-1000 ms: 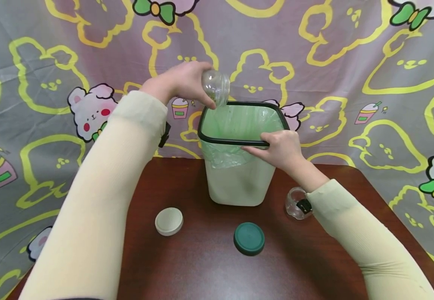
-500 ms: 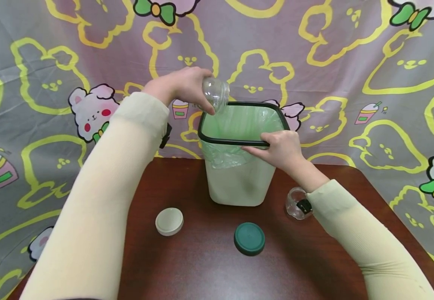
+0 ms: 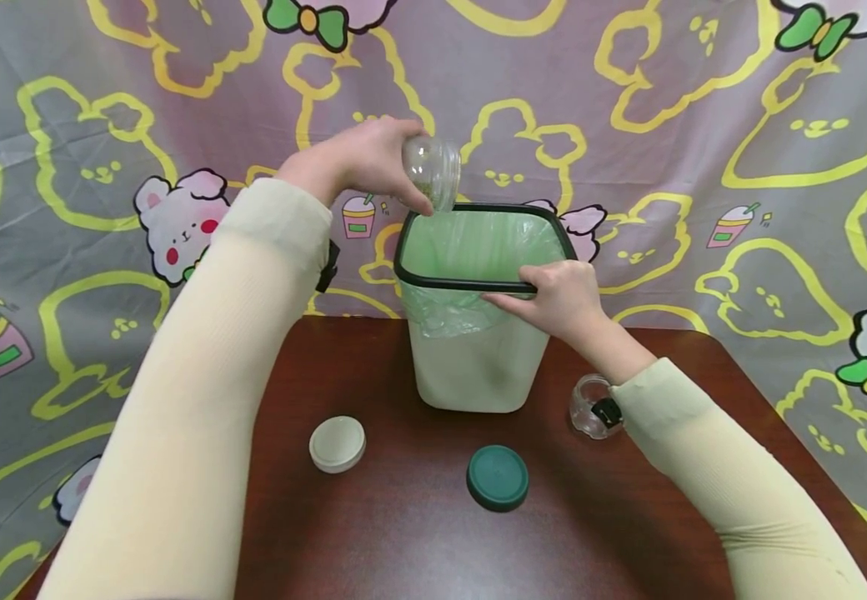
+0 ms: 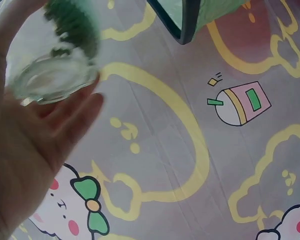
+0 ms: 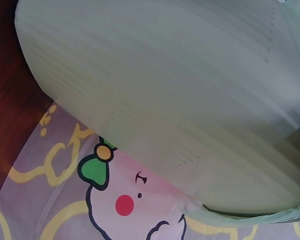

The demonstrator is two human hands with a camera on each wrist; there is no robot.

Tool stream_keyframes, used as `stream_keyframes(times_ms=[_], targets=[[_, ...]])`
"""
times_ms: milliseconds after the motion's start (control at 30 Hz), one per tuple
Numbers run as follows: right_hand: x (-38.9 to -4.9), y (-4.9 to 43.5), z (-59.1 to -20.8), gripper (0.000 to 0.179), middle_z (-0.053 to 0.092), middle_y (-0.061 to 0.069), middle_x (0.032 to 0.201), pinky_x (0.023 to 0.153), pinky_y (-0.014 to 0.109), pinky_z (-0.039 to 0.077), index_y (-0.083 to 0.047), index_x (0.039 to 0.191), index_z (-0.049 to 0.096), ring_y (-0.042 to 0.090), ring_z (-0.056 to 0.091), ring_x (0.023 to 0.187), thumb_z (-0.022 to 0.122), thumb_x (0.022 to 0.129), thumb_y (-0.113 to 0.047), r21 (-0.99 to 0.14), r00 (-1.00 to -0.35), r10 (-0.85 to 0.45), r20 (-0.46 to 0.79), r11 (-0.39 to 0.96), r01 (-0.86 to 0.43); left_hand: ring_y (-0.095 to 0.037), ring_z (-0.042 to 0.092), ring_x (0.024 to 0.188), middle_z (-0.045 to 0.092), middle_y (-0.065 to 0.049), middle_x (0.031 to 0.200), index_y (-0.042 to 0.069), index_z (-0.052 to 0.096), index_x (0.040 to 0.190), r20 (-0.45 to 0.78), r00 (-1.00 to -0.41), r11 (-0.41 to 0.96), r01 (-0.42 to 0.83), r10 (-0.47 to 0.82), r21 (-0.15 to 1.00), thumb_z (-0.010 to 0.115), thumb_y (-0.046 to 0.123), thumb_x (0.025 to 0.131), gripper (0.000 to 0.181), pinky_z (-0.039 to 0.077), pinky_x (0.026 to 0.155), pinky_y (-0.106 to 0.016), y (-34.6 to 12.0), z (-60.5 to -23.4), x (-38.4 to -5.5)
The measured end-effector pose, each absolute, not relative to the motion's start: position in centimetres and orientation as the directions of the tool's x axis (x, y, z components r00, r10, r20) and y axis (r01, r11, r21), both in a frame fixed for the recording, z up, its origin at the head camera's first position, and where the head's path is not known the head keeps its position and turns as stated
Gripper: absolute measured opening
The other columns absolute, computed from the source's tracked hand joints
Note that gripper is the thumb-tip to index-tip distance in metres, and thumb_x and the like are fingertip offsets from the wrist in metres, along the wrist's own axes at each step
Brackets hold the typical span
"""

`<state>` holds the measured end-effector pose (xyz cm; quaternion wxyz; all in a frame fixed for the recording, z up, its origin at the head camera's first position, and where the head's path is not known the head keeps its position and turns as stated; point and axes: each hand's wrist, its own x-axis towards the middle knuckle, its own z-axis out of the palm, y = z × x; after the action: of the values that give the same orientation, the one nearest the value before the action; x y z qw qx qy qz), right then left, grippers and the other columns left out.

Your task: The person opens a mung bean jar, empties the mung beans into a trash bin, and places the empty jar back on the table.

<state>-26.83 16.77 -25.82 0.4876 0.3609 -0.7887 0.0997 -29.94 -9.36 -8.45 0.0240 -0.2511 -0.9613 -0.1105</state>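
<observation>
My left hand (image 3: 377, 162) grips a clear glass jar (image 3: 433, 171) tipped on its side, its mouth pointing right, above the left part of a bin's opening. Green bits (image 4: 75, 25) show inside the jar in the left wrist view, blurred. The cream bin (image 3: 478, 367) stands upright on the table, with a black rim (image 3: 471, 284) and a green plastic bag (image 3: 493, 242) lining it. On the bin's front right, my right hand (image 3: 564, 300) holds the rim, thumb and fingers around it. The bin's bottom is hidden from view. Its cream wall (image 5: 140, 90) fills most of the right wrist view.
A second glass jar (image 3: 587, 408) sits on the brown table (image 3: 403, 533), partly behind my right wrist. A white lid (image 3: 338, 444) lies front left of the bin and a dark green lid (image 3: 498, 477) in front. Behind hangs a patterned cloth (image 3: 651, 167).
My left hand dips slightly with the tilted jar, then rises again to a little above where it was. The right hand and the bin stay in place.
</observation>
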Motion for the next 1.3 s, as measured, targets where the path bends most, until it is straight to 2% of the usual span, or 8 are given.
stream_keyframes(times_ms=[133, 567, 833, 1067, 1300], targets=[[-26.84, 16.79, -25.81, 0.066, 0.019, -0.005, 0.045, 0.036, 0.031, 0.014, -0.017, 0.055, 0.026, 0.010, 0.018, 0.035, 0.042, 0.090, -0.071, 0.194, -0.259, -0.465, 0.847, 0.723, -0.664, -0.028, 0.050, 0.110, 0.050, -0.012, 0.131, 0.005, 0.034, 0.147, 0.049, -0.866, 0.841, 0.495, 0.497, 0.217, 0.084, 0.037, 0.072, 0.095, 0.045, 0.092, -0.042, -9.24, -8.60, -29.79], [-26.87, 16.66, -25.82, 0.067, 0.020, -0.005, 0.044, 0.036, 0.031, 0.015, -0.017, 0.055, 0.025, 0.011, 0.018, 0.035, 0.042, 0.090, -0.072, 0.195, -0.261, -0.466, 0.845, 0.724, -0.661, -0.028, 0.051, 0.108, 0.052, -0.011, 0.128, 0.007, 0.041, 0.142, 0.078, -0.868, 0.842, 0.495, 0.490, 0.214, 0.084, 0.036, 0.072, 0.087, 0.046, 0.089, -0.041, -9.53, -8.64, -29.78], [-26.94, 16.69, -25.77, 0.067, 0.019, -0.005, 0.044, 0.036, 0.031, 0.014, -0.017, 0.054, 0.025, 0.011, 0.018, 0.035, 0.042, 0.090, -0.072, 0.193, -0.260, -0.465, 0.846, 0.722, -0.664, -0.029, 0.049, 0.114, 0.049, -0.011, 0.134, 0.009, 0.034, 0.148, 0.089, -0.879, 0.859, 0.477, 0.468, 0.188, 0.084, 0.041, 0.071, 0.097, 0.043, 0.095, -0.044, -9.59, -8.51, -29.89], [-26.90, 16.83, -25.77, 0.068, 0.020, -0.005, 0.044, 0.035, 0.032, 0.015, -0.017, 0.054, 0.026, 0.011, 0.018, 0.034, 0.042, 0.089, -0.073, 0.200, -0.256, -0.466, 0.847, 0.725, -0.659, -0.028, 0.050, 0.111, 0.050, -0.011, 0.132, 0.009, 0.035, 0.146, 0.070, -0.877, 0.855, 0.479, 0.475, 0.199, 0.084, 0.040, 0.072, 0.094, 0.044, 0.093, -0.043, -9.41, -8.72, -29.96], [-26.86, 16.77, -25.78, 0.068, 0.020, -0.005, 0.044, 0.035, 0.032, 0.016, -0.017, 0.054, 0.026, 0.011, 0.019, 0.034, 0.041, 0.090, -0.072, 0.200, -0.255, -0.465, 0.848, 0.725, -0.659, -0.029, 0.047, 0.118, 0.048, -0.010, 0.136, 0.012, 0.033, 0.149, 0.099, -0.886, 0.868, 0.463, 0.452, 0.178, 0.084, 0.044, 0.071, 0.099, 0.041, 0.097, -0.046, -9.25, -8.56, -29.95]])
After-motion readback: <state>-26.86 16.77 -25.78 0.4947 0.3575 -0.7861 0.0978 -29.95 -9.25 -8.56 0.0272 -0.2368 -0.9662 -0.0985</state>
